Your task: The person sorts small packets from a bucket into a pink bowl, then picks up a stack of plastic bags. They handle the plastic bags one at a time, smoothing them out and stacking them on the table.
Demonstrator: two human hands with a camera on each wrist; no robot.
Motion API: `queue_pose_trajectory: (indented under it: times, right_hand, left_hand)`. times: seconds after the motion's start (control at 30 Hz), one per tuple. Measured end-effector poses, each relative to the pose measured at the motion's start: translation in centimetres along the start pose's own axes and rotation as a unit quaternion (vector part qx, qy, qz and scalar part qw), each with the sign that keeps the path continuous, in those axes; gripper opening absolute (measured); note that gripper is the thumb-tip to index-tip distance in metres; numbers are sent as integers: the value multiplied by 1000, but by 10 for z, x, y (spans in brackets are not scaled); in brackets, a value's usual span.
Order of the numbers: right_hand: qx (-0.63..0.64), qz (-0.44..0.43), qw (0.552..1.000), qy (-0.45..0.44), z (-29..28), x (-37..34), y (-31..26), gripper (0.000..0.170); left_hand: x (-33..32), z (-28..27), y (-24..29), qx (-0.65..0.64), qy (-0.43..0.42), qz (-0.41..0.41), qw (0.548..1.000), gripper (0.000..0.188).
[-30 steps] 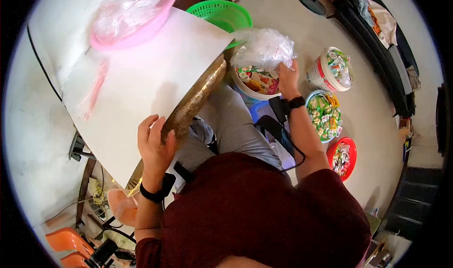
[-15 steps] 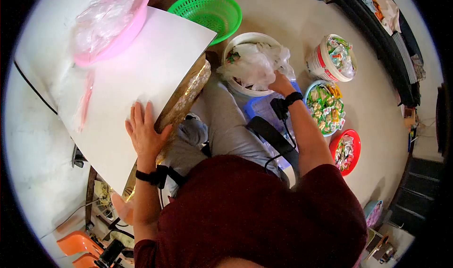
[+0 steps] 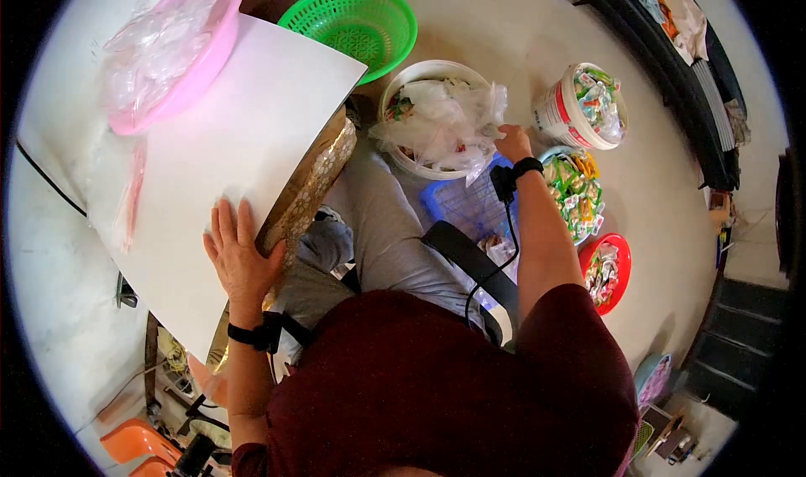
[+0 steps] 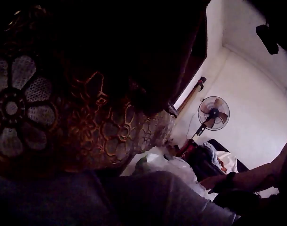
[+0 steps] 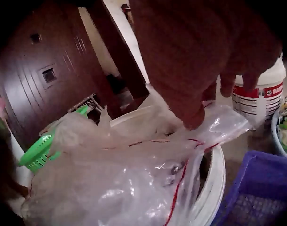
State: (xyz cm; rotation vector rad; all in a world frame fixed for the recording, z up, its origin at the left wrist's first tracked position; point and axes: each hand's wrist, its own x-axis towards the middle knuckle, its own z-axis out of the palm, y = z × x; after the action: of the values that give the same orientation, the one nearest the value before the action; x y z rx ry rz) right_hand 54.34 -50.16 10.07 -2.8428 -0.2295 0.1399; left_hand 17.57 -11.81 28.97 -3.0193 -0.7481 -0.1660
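My right hand (image 3: 514, 144) pinches the edge of a clear plastic bag (image 5: 120, 183) with red lines along it. The bag belongs to a loose heap of thin plastic bags (image 3: 445, 120) lying over the mouth of a white bucket (image 5: 217, 181). Colourful packets (image 3: 401, 106) show at the bucket's left side, under the plastic. My left hand (image 3: 243, 254) rests palm down on the white tabletop (image 3: 185, 166), fingers straight, thumb at the near edge. Gold flowered cloth (image 3: 317, 170) hangs below that edge and fills much of the left wrist view.
A pink basin (image 3: 222, 53) of clear bags stands on the table. On the floor are a green basket (image 3: 361, 36), a blue crate (image 3: 457, 204), a striped bucket of packets (image 3: 561, 117), a basin of green packets (image 3: 575, 193) and a red basin (image 3: 623, 267).
My right hand lowered the plastic into the white bucket, then shifted slightly along its right rim, still pinching a bag. My left hand came down flat on the tabletop.
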Motion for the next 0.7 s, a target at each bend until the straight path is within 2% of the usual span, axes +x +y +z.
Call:
queue_pose_trajectory:
  times: [0.03,0.13,0.23,0.33,0.43,0.5,0.53,0.57,0.7]
  right_hand:
    - [50,28,998,-13,2,2,3,33]
    - [88,-46,991,95,-4,7,6,32]
    - [220,-45,956,189,-10,18,8,23]
    - [330,9,916,227,-54,6,-19,18]
    - [412,51,883,216,-69,19,-14,22]
    - [572,15,792,212,-82,18,-22,23]
    - [645,-5,736,205,-93,12,-34,24]
    - [717,-30,672,183,-117,-6,-64,18]
    - [816,-71,571,51,-175,-55,-134,22]
  left_hand:
    - [0,0,0,0,0,0,1000,88]
    - [-1,2,0,6,6,1,1000,89]
    - [-1,3,-2,10,7,8,1000,89]
    - [-1,2,-1,11,7,7,1000,89]
    - [-2,1,-1,8,17,8,1000,89]
    - [-3,1,-1,8,7,-2,1000,88]
    - [-3,1,-1,9,3,-7,1000,88]
    - [-3,-1,-2,0,1,-8,1000,87]
    - [-4,-5,-5,-46,3,-9,999,83]
